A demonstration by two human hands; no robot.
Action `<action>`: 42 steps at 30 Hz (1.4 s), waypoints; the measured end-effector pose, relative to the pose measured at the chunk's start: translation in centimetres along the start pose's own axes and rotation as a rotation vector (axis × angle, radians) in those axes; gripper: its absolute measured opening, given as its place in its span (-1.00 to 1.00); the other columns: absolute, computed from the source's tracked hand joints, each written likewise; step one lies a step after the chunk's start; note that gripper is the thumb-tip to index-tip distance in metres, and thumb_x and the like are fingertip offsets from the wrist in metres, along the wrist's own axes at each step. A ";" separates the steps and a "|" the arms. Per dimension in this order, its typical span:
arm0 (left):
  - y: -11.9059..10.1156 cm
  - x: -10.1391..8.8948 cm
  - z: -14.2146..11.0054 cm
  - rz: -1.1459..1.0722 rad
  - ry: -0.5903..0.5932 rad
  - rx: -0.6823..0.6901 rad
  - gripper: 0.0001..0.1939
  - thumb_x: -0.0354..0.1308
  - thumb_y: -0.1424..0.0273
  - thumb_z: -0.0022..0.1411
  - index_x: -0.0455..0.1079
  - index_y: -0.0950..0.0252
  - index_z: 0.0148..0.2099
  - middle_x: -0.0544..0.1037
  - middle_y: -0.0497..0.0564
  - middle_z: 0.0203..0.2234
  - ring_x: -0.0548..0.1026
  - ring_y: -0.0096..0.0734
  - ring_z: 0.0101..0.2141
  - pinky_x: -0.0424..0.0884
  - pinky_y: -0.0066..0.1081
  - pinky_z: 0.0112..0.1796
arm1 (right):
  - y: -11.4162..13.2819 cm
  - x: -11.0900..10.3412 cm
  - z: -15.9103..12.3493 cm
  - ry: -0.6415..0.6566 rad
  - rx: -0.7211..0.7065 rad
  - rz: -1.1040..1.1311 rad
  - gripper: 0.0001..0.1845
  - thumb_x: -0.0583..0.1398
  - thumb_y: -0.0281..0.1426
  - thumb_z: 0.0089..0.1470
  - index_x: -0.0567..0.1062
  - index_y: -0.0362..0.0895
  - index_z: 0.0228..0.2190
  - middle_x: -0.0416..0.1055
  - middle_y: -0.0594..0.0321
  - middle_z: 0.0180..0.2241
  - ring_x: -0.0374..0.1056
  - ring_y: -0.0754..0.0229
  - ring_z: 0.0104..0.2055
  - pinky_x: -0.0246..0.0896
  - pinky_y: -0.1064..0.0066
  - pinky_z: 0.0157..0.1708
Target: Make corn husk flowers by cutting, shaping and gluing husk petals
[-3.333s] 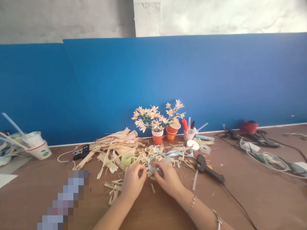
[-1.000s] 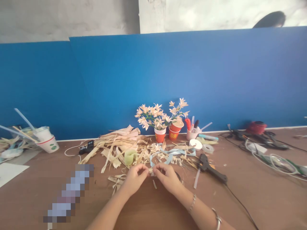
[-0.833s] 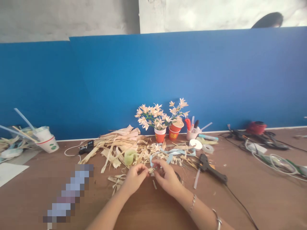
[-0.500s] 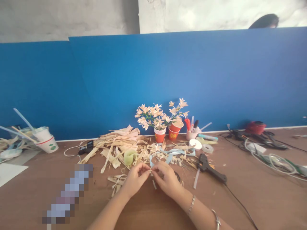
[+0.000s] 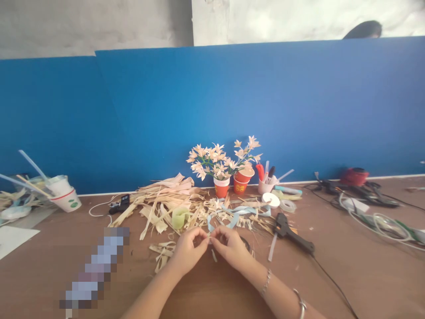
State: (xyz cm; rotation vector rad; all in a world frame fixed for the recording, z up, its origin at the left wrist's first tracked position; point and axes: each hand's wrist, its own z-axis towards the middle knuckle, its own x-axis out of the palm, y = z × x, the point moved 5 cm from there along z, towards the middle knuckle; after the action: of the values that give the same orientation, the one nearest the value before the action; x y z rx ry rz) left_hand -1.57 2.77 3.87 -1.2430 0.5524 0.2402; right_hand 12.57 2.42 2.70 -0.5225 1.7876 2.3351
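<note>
My left hand (image 5: 191, 250) and my right hand (image 5: 229, 247) meet fingertip to fingertip above the table, both closed in a pinch. Between them is a tiny pale strip, apparently dried corn husk, mostly hidden by the fingers. Just beyond the hands lie a pale blue ribbon (image 5: 234, 220) and a heap of dried husks (image 5: 166, 195) with small cut pieces. A rolled green strip (image 5: 180, 218) rests on the heap, left of centre. Below the fingertips a small pale scrap (image 5: 214, 255) lies on the tabletop. A dark round object is partly covered by my right hand.
Husk flowers (image 5: 215, 161) stand in red paper cups (image 5: 222, 189) by the blue partition (image 5: 166, 110). At right lie a black glue gun (image 5: 294, 234) with its cord, a tape roll (image 5: 287, 205) and tangled cables (image 5: 381, 226). A white cup (image 5: 68, 200) tilts at left. Someone's head shows behind the partition.
Both hands stay together at nearly the same spot, with slight finger movement. The pale strip at the fingertips shows less now.
</note>
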 end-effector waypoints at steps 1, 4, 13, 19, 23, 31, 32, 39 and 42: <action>0.0 0.0 0.0 0.010 -0.007 0.007 -0.88 0.05 0.38 0.11 0.36 0.26 -0.44 0.46 -0.04 -0.51 0.40 -0.36 -0.43 0.29 -0.43 -0.38 | 0.0 0.0 0.0 -0.001 0.002 0.007 -0.88 0.16 -0.35 0.01 0.42 -0.15 -0.46 0.36 0.34 -0.57 0.26 0.29 -0.54 0.17 0.49 -0.53; 0.1 0.0 0.0 0.007 -0.027 0.009 -0.86 0.04 0.38 0.13 0.36 0.26 -0.44 0.47 -0.04 -0.51 0.41 -0.35 -0.42 0.30 -0.43 -0.36 | 0.1 0.1 -0.1 -0.006 0.002 0.023 -0.84 0.16 -0.33 0.02 0.44 -0.16 -0.35 0.39 0.31 -0.53 0.28 0.28 -0.52 0.19 0.49 -0.53; 0.1 0.2 -0.2 0.103 -0.059 0.038 -0.88 0.04 0.42 0.10 0.35 0.25 -0.46 0.46 -0.03 -0.51 0.41 -0.34 -0.41 0.30 -0.40 -0.34 | 0.9 -0.1 -0.2 0.018 -0.080 -0.166 -0.79 0.08 -0.40 0.08 0.48 -0.16 -0.50 0.40 0.28 -0.57 0.30 0.26 -0.51 0.15 0.49 -0.49; 0.5 0.9 -0.1 0.153 -0.147 -0.043 -0.86 0.04 0.43 0.05 0.26 0.25 -0.54 0.43 -0.07 -0.58 0.38 -0.38 -0.48 0.26 -0.42 -0.41 | 1.6 0.1 -0.4 -0.108 -0.220 -0.434 -0.88 0.10 -0.54 -0.05 0.40 -0.15 -0.55 0.37 0.26 -0.57 0.27 0.25 -0.50 0.09 0.49 -0.49; 0.7 1.3 0.1 0.144 -0.156 -0.074 -0.86 0.04 0.41 0.05 0.27 0.26 -0.54 0.44 -0.06 -0.58 0.39 -0.38 -0.48 0.26 -0.43 -0.40 | 1.9 0.1 -0.4 -0.176 -0.289 -0.573 -0.86 0.09 -0.54 -0.05 0.37 -0.14 -0.57 0.36 0.26 -0.59 0.27 0.25 -0.52 0.06 0.49 -0.49; 0.7 1.1 0.1 0.139 -0.213 -0.128 -0.85 0.04 0.38 0.06 0.32 0.25 -0.53 0.49 -0.05 -0.55 0.42 -0.34 -0.44 0.25 -0.42 -0.37 | 2.1 -0.1 -0.6 -0.376 -0.386 -0.766 -0.82 0.08 -0.53 -0.05 0.35 -0.14 -0.62 0.36 0.27 -0.61 0.28 0.25 -0.53 0.00 0.49 -0.50; 0.8 1.1 0.1 0.130 -0.221 -0.129 -0.85 0.05 0.37 0.06 0.32 0.25 -0.53 0.48 -0.05 -0.55 0.42 -0.34 -0.44 0.25 -0.41 -0.37 | 2.1 -0.4 -0.6 -0.395 -0.368 -0.773 -0.83 0.08 -0.53 -0.05 0.36 -0.15 -0.61 0.37 0.26 -0.61 0.28 0.25 -0.53 -0.01 0.49 -0.50; 2.0 0.3 0.5 -0.090 -0.242 -0.162 -0.80 0.07 0.28 0.08 0.34 0.26 -0.51 0.41 -0.08 -0.65 0.35 -0.37 -0.56 0.25 -0.43 -0.47 | 0.7 -2.5 0.2 -0.281 -0.106 -0.423 -0.81 0.06 -0.43 0.06 0.47 -0.15 -0.40 0.47 0.21 -0.43 0.35 0.23 -0.43 0.15 0.48 -0.40; 1.9 0.6 0.6 -0.115 -0.208 -0.124 -0.81 0.08 0.30 0.08 0.35 0.27 -0.51 0.45 -0.07 -0.63 0.38 -0.37 -0.53 0.26 -0.43 -0.45 | 0.7 -1.4 0.2 -0.145 -0.070 -0.261 -0.77 0.08 -0.36 0.07 0.47 -0.17 -0.27 0.48 0.19 -0.40 0.36 0.21 -0.40 0.20 0.46 -0.38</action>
State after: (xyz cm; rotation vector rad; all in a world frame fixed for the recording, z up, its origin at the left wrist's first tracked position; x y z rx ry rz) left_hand -1.81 3.86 2.15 -1.3463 0.2889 0.3066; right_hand 13.59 2.56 3.89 -0.5449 1.4817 2.2009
